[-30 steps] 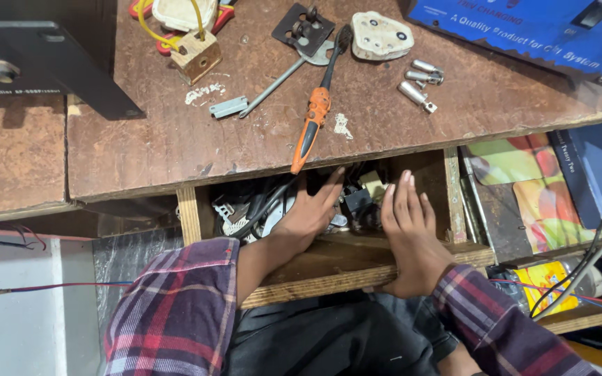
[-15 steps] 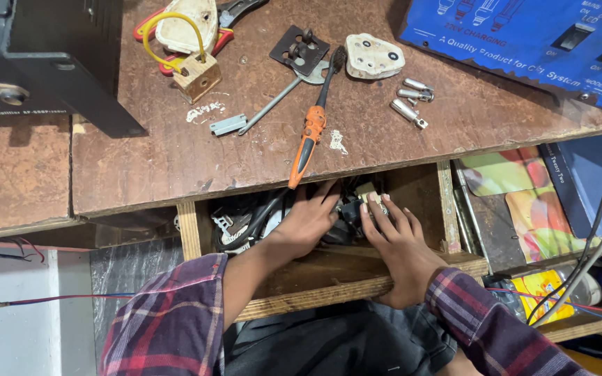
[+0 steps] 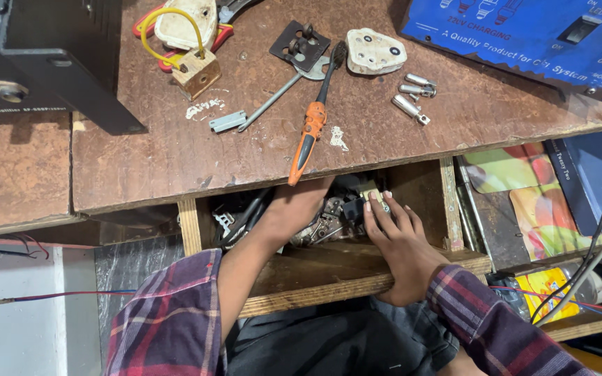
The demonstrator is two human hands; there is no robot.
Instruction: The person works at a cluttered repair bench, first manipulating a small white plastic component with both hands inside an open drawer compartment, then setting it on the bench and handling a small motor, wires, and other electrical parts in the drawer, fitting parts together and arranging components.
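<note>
Hands are both down in the open wooden drawer (image 3: 329,289) under the edge of the brown workbench (image 3: 175,153). Left hand (image 3: 299,206) reaches deep into the drawer, its fingers tucked out of sight beneath the bench edge, so whether they are spread or closed on anything cannot be told. Right hand (image 3: 400,244) lies over the drawer's front part, fingers stretched out and held close together, fingertips (image 3: 377,203) touching a small black part (image 3: 354,207) among the jumble of metal bits (image 3: 322,224) inside the drawer. Nothing is pinched there that can be made out. The heel of that right hand rests at the drawer's front board.

Just above the drawer, an orange-handled screwdriver (image 3: 309,136) lies on the bench, its handle end jutting past the bench edge right over the left hand. Further back from the drawer sit a grey metal tool (image 3: 263,110), a cream plug top (image 3: 375,51), three small metal pins (image 3: 412,94) and a little wooden block (image 3: 197,72) with a yellow wire (image 3: 153,22) looped over it. Well beyond the drawer to its right lies a blue panel (image 3: 524,35); far to its left, a black box (image 3: 43,49). Plaid sleeves (image 3: 168,327) frame the drawer below.
</note>
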